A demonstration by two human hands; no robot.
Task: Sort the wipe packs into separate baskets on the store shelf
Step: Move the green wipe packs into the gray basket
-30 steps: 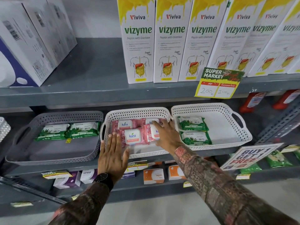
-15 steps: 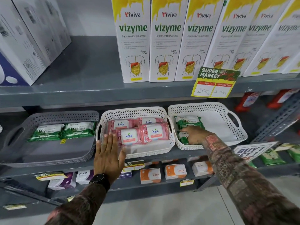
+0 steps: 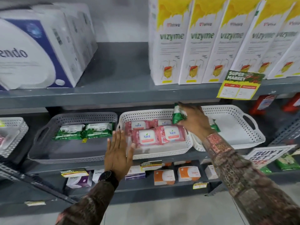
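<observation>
Three baskets stand side by side on the middle shelf. The grey basket (image 3: 48, 153) at the left holds two green wipe packs (image 3: 84, 130). In the middle white basket (image 3: 162, 154) lie several pink wipe packs (image 3: 158, 134). One green pack (image 3: 215, 125) stays in the right white basket (image 3: 240, 138), partly hidden by my arm. My right hand (image 3: 194, 120) is shut on a green wipe pack (image 3: 178, 115), lifted above the gap between the two white baskets. My left hand (image 3: 117, 150) is open and flat against the front left corner of the middle basket.
Tall white and yellow boxes (image 3: 203, 46) and a yellow price tag (image 3: 238, 88) fill the upper shelf just above my right hand. Large white boxes (image 3: 40, 51) stand at the upper left. Small cartons (image 3: 164, 177) line the lower shelf. A promotion sign (image 3: 266, 155) hangs at the right.
My right hand moved from the pink packs into the right basket, took hold of a green pack and lifted it up and leftward. The left hand stayed at the middle basket.
</observation>
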